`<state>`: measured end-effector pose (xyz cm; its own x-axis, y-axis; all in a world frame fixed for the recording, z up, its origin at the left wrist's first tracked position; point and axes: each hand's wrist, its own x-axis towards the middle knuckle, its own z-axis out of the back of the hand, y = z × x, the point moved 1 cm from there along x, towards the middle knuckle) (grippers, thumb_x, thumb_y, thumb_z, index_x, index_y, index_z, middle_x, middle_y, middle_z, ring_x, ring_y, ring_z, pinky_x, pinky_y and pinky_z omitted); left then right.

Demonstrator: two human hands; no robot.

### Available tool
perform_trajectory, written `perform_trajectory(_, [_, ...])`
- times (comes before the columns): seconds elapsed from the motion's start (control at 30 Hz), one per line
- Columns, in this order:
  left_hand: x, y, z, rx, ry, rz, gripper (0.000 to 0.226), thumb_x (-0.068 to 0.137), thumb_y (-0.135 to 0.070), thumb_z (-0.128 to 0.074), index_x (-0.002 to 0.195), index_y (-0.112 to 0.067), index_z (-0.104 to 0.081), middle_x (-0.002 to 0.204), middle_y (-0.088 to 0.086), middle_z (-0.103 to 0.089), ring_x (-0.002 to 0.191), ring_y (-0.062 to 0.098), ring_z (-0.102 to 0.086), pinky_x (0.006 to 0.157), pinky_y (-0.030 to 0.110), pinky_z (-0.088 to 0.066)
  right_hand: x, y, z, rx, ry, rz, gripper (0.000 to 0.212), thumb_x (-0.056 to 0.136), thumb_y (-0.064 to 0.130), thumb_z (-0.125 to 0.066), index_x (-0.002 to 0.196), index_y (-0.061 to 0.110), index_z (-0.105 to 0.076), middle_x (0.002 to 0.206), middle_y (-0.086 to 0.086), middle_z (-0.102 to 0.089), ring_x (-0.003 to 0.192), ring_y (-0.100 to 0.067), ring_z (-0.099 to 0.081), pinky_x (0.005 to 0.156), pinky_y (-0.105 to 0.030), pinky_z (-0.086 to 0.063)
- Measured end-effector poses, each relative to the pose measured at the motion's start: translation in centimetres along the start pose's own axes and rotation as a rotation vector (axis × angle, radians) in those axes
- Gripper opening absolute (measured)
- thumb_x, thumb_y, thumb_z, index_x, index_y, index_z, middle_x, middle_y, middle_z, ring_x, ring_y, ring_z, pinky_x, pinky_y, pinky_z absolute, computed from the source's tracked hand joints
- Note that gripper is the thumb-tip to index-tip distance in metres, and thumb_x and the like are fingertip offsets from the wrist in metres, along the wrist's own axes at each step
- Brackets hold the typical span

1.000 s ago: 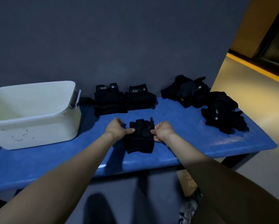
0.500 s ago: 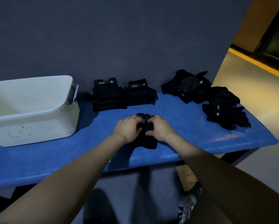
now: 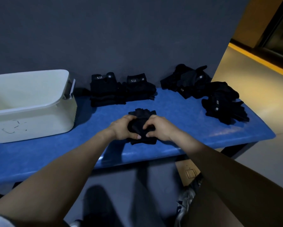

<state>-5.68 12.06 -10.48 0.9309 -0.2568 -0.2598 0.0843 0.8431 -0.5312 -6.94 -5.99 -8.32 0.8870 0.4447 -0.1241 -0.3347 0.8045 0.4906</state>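
Long blue-topped table (image 3: 178, 110) set against a dark grey wall (image 3: 121, 38). At its left end stands a white rectangular plastic tub (image 3: 31, 115), open at the top. Along the back edge lie two neat stacks of folded black fabric gloves, side by side, each marked "5.11": left stack (image 3: 104, 90), right stack (image 3: 138, 89). At the right end, a loose heap of black gloves (image 3: 219, 95). Under the table, a brown cardboard box (image 3: 186, 171).
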Motion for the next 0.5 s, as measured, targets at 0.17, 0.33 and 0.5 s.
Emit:
perform_trajectory(0.17, [-0.1,0.1,-0.3,0.032,0.048,0.059,0.103,0.062,-0.048,-0.081,0.146,-0.025,-0.026,0.15,-0.005,-0.029,0.136,0.019,-0.034,0.114,0.038,-0.03,-0.5,-0.9,-0.1,-0.066,0.104,-0.049,0.048,0.08,0.017,-0.073,0.126,0.022,-0.058,0.129,-0.002,-0.044,0.121,-0.02,-0.044,0.105,-0.032,-0.038])
perform_trajectory(0.33, [-0.5,-0.8,0.0,0.146,0.049,0.099,0.101,0.064,-0.053,-0.078,0.146,-0.029,-0.024,0.151,-0.008,-0.03,0.137,0.017,-0.033,0.114,0.04,-0.026,-0.6,-0.9,0.2,-0.083,0.103,-0.052,0.048,0.08,0.015,-0.073,0.126,0.023,-0.059,0.129,-0.002,-0.045,0.121,-0.021,-0.045,0.104,-0.033,-0.04])
perform_trajectory(0.5, [-0.7,-2.8,1.1,0.168,-0.08,0.038,0.076,0.075,-0.059,-0.065,0.14,-0.031,-0.038,0.146,-0.005,-0.038,0.134,0.018,-0.036,0.11,0.039,-0.023,-0.7,-1.2,0.9,-0.022,0.038,-0.037,0.041,0.083,0.014,-0.07,0.122,0.021,-0.062,0.126,-0.002,-0.051,0.116,-0.02,-0.05,0.098,-0.028,-0.042])
